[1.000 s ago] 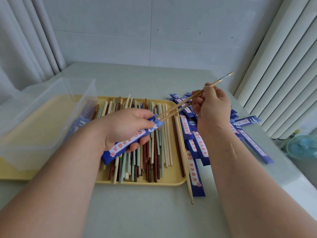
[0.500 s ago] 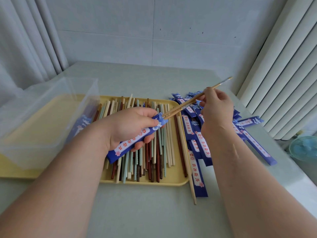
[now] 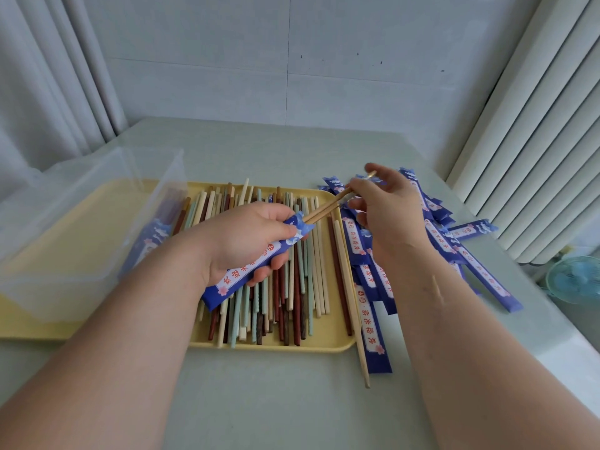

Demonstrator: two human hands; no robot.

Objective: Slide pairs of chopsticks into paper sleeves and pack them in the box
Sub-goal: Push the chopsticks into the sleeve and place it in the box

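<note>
Gripping paper sleeve [image 3: 256, 263] in left hand [image 3: 246, 237]; seemingly pinching chopstick pair [image 3: 324, 211] in right hand [image 3: 389, 209], pushed deeper than before.

grey-green table [image 3: 292, 401] | yellow tray [image 3: 276, 347] on it | white curtain [image 3: 48, 92] left | blue fan [image 3: 574, 280] far right

Bare table [image 3: 259, 401] lies open in front; the clear box [image 3: 97, 196] blocks the left, loose sleeves [image 3: 477, 269] clutter the right.
</note>
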